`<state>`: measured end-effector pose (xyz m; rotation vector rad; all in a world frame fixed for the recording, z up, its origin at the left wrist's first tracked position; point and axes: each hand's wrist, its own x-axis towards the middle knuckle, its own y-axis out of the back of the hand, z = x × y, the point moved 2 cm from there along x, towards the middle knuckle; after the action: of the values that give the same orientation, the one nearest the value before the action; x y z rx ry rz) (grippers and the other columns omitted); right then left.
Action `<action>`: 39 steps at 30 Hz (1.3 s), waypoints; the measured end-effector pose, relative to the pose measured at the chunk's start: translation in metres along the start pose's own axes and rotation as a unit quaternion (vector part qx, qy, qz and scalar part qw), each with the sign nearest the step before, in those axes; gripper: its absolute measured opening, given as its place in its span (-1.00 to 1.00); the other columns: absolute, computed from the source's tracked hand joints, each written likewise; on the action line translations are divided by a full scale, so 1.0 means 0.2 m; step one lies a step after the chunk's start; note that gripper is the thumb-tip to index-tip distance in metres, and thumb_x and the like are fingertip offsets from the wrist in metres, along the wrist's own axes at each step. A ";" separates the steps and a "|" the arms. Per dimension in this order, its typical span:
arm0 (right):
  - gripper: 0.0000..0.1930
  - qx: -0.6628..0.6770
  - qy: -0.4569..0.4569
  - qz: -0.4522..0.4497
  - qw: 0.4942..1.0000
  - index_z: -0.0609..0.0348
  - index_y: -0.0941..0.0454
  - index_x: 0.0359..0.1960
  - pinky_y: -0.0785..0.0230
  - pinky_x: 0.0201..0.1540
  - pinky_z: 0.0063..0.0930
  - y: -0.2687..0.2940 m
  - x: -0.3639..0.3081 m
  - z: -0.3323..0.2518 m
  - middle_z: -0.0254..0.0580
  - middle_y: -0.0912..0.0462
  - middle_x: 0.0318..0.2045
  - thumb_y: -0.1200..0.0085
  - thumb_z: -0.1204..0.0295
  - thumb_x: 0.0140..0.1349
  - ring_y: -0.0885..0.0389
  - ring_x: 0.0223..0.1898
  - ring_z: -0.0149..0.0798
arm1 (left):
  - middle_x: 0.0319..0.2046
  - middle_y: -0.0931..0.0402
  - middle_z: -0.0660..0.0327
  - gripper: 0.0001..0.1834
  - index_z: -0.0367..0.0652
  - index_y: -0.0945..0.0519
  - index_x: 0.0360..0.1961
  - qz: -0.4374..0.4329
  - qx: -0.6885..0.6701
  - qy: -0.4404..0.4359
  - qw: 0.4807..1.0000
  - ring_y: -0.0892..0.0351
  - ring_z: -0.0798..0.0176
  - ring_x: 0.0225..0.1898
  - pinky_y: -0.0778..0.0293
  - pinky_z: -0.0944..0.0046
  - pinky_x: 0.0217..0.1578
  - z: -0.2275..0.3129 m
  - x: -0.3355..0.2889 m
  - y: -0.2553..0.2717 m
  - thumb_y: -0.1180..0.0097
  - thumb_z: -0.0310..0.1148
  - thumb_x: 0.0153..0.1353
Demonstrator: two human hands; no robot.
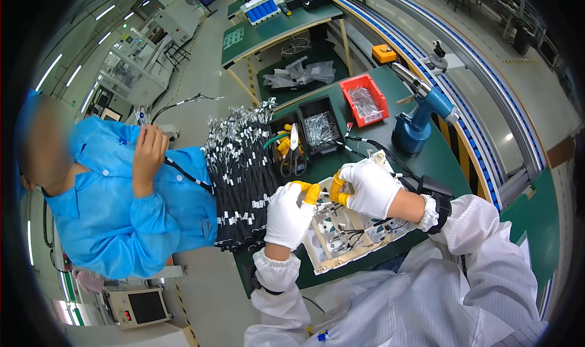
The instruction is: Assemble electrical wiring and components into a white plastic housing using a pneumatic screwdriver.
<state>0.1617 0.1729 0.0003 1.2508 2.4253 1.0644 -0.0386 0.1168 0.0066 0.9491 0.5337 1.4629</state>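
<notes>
A cream plastic housing (333,263) lies on the green table in front of me, with dark wires and white fittings inside it. My left hand (289,218), in a white glove with yellow fingertips, is closed in a pinch over its upper left edge. Close by, my right hand (369,187), gloved alike, also pinches near the upper edge. Something small and pale shows between the two sets of fingertips, too small to name. Black cables (390,155) run from behind my right hand across the table.
A co-worker in blue holds a black cable (187,177) at the left. Beside them lies a thick bundle of black cables (241,194). Scissors (294,152), a black bin (321,130), a red bin (364,100) and a blue power tool (420,118) stand beyond my hands. A conveyor rail (481,109) runs along the right.
</notes>
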 end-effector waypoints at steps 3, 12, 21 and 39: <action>-0.87 0.006 -0.039 -0.031 0.999 0.14 -0.67 -0.31 -0.56 -0.18 -0.21 -0.02 0.01 0.01 -0.05 -0.72 -0.39 -0.24 0.46 0.08 -0.72 -0.29 0.01 | -0.38 -0.59 -0.04 -0.83 -0.32 -0.61 -0.20 -0.038 0.003 0.056 0.998 -0.63 -0.05 -0.32 -0.53 0.11 -0.26 -0.03 0.00 -0.02 -0.20 -0.46 0.22; -0.75 -0.075 -0.067 -0.115 0.988 0.18 -0.71 -0.17 -0.54 -0.07 -0.22 0.03 0.03 -0.06 -0.04 -0.63 -0.17 -0.25 0.35 0.13 -0.68 -0.14 0.03 | -0.40 -0.61 0.02 -0.80 -0.28 -0.60 -0.23 -0.007 0.074 0.056 0.996 -0.64 0.00 -0.34 -0.54 0.10 -0.29 0.01 -0.01 -0.01 -0.26 -0.38 0.20; -0.78 -0.025 -0.018 -0.079 0.996 0.22 -0.74 -0.25 -0.54 -0.13 -0.26 0.00 0.03 -0.02 -0.06 -0.64 -0.23 -0.30 0.42 0.06 -0.68 -0.20 0.02 | -0.38 -0.65 0.05 -0.81 -0.31 -0.64 -0.21 0.031 0.028 0.093 0.995 -0.69 0.10 -0.39 -0.56 0.19 -0.33 0.03 -0.04 0.09 -0.25 -0.37 0.29; -0.77 0.134 -0.006 -0.126 0.983 0.20 -0.73 -0.13 -0.55 -0.19 -0.33 -0.02 0.08 0.08 0.01 -0.76 -0.32 -0.26 0.38 0.22 -0.74 -0.32 -0.10 | -0.34 -0.65 0.08 -0.83 -0.31 -0.61 -0.19 0.002 -0.043 0.024 0.999 -0.69 0.09 -0.32 -0.57 0.21 -0.26 0.04 0.00 0.02 -0.26 -0.41 0.30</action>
<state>0.1570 0.1912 -0.0119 0.9776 2.6952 0.6795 -0.0349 0.1154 0.0136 0.8511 0.4999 1.5033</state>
